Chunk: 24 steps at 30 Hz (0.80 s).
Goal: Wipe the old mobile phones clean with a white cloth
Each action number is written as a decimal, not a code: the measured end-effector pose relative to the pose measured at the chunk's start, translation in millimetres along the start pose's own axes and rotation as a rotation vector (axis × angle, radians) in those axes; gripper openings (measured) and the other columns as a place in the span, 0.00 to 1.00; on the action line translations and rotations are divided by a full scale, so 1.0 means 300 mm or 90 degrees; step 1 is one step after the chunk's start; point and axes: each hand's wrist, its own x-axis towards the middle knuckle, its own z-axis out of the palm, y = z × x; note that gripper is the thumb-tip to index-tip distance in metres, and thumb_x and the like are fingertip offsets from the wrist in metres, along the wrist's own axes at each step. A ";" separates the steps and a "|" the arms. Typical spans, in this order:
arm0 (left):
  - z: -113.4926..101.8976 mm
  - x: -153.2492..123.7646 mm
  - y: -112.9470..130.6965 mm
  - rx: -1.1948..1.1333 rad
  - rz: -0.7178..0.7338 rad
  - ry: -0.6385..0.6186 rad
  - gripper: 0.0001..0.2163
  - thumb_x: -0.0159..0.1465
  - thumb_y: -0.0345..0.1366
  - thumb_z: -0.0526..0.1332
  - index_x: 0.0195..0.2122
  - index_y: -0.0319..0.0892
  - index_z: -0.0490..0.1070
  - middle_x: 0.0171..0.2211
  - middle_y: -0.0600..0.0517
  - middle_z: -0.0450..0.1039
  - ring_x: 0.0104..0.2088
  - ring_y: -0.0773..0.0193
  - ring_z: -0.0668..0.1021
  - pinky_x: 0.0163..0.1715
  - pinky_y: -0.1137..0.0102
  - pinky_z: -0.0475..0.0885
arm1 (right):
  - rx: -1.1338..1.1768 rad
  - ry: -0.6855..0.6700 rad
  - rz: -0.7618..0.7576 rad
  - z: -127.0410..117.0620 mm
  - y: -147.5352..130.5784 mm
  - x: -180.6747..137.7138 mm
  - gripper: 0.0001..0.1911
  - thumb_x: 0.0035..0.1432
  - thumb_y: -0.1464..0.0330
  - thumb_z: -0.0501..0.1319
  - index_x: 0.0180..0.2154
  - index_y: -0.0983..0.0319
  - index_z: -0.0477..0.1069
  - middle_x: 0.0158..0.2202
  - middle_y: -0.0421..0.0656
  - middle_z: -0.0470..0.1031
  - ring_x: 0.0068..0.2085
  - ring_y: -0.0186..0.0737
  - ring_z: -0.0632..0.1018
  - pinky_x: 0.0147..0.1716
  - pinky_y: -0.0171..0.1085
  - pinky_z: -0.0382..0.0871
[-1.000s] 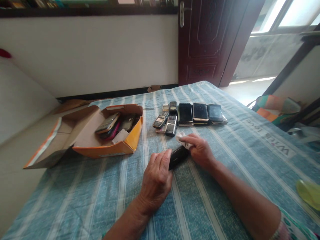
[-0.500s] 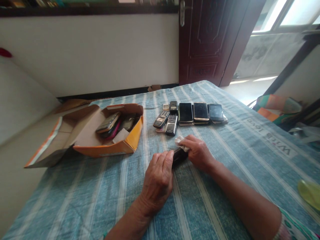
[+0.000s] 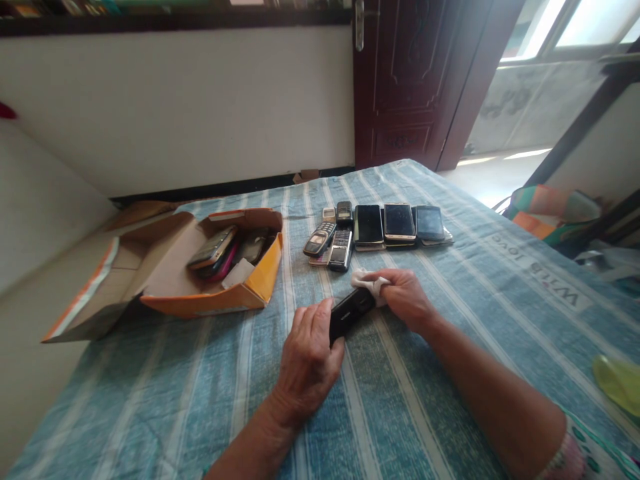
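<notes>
A black mobile phone [image 3: 350, 315] is tilted just over the striped cloth, with its near left end in the grip of my left hand [image 3: 311, 347]. Thumb and fingers of that hand close round its edges. My right hand [image 3: 407, 298] pinches a crumpled white tissue [image 3: 370, 283], which touches the far right end of the phone. Beyond my hands lie several keypad phones, among them a silver-and-black one [image 3: 341, 251] and a dark rounded one [image 3: 320, 239]. Beside them are stacks of touchscreen phones, topped by a black one [image 3: 369, 225], a gold-rimmed one [image 3: 399, 222] and a grey one [image 3: 429, 223].
An open orange cardboard box [image 3: 210, 305] stands on the left, its lid folded out, with several phones [image 3: 214, 248] inside. A blue striped cloth [image 3: 200, 387] covers the surface. Something yellow-green and translucent [image 3: 617, 383] lies at the right edge. A dark red door [image 3: 410, 87] is behind.
The black phone now shows more of its surface, as my left hand has shifted slightly left and down. My right hand's tissue has moved slightly and looks more spread over the phone's end.
</notes>
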 end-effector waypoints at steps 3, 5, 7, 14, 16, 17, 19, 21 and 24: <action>0.007 -0.004 -0.005 -0.004 -0.014 0.006 0.24 0.54 0.24 0.59 0.53 0.35 0.61 0.41 0.42 0.72 0.40 0.52 0.74 0.41 0.57 0.75 | -0.039 -0.013 -0.023 -0.004 -0.007 0.000 0.16 0.47 0.69 0.57 0.36 0.61 0.81 0.35 0.43 0.82 0.36 0.42 0.79 0.36 0.38 0.70; 0.011 -0.007 -0.009 -0.007 -0.024 0.005 0.23 0.54 0.25 0.60 0.52 0.35 0.61 0.40 0.42 0.72 0.39 0.52 0.74 0.40 0.57 0.75 | -0.067 -0.008 -0.021 -0.008 -0.009 0.002 0.16 0.47 0.69 0.57 0.36 0.61 0.81 0.32 0.42 0.82 0.33 0.41 0.78 0.33 0.37 0.70; 0.015 -0.009 -0.014 -0.014 -0.044 -0.003 0.22 0.54 0.26 0.61 0.51 0.35 0.62 0.40 0.42 0.72 0.39 0.52 0.74 0.40 0.58 0.75 | -0.104 -0.005 -0.034 -0.014 -0.008 0.003 0.15 0.46 0.69 0.57 0.34 0.61 0.82 0.30 0.42 0.81 0.32 0.40 0.78 0.33 0.36 0.69; 0.007 -0.004 -0.017 -0.056 -0.113 -0.035 0.21 0.53 0.27 0.62 0.48 0.37 0.64 0.37 0.46 0.73 0.38 0.54 0.76 0.39 0.60 0.75 | -0.161 -0.053 -0.078 -0.038 -0.007 0.007 0.13 0.49 0.70 0.56 0.29 0.60 0.81 0.26 0.39 0.78 0.29 0.37 0.75 0.31 0.34 0.66; 0.005 -0.002 -0.016 -0.060 -0.128 -0.043 0.20 0.53 0.27 0.62 0.48 0.37 0.64 0.37 0.46 0.73 0.38 0.55 0.76 0.39 0.61 0.75 | -0.153 -0.057 -0.066 -0.041 -0.009 0.006 0.13 0.49 0.69 0.57 0.27 0.62 0.80 0.25 0.39 0.77 0.28 0.35 0.74 0.29 0.33 0.64; 0.005 -0.001 -0.016 -0.060 -0.135 -0.045 0.20 0.53 0.27 0.62 0.48 0.38 0.64 0.37 0.46 0.73 0.38 0.55 0.76 0.39 0.61 0.75 | -0.144 -0.062 -0.054 -0.043 -0.010 0.005 0.12 0.49 0.68 0.57 0.27 0.62 0.80 0.24 0.39 0.77 0.27 0.35 0.73 0.28 0.32 0.62; 0.006 0.000 -0.016 -0.058 -0.148 -0.049 0.20 0.53 0.27 0.63 0.47 0.37 0.65 0.37 0.46 0.74 0.38 0.55 0.76 0.38 0.61 0.76 | -0.118 -0.080 -0.018 -0.046 -0.011 0.004 0.12 0.49 0.67 0.58 0.26 0.64 0.80 0.22 0.39 0.75 0.25 0.33 0.71 0.25 0.31 0.60; 0.008 0.002 -0.017 -0.052 -0.158 -0.051 0.20 0.52 0.27 0.64 0.47 0.36 0.65 0.36 0.46 0.74 0.37 0.55 0.76 0.38 0.60 0.76 | -0.092 -0.094 0.021 -0.048 -0.009 0.004 0.12 0.47 0.67 0.59 0.26 0.65 0.80 0.21 0.38 0.73 0.23 0.32 0.69 0.23 0.31 0.57; 0.010 0.004 -0.019 -0.042 -0.160 -0.049 0.20 0.51 0.28 0.65 0.46 0.35 0.66 0.35 0.46 0.74 0.36 0.55 0.76 0.37 0.60 0.76 | -0.052 -0.059 0.049 -0.048 0.003 0.008 0.11 0.45 0.68 0.59 0.26 0.65 0.80 0.20 0.39 0.73 0.23 0.32 0.68 0.22 0.31 0.57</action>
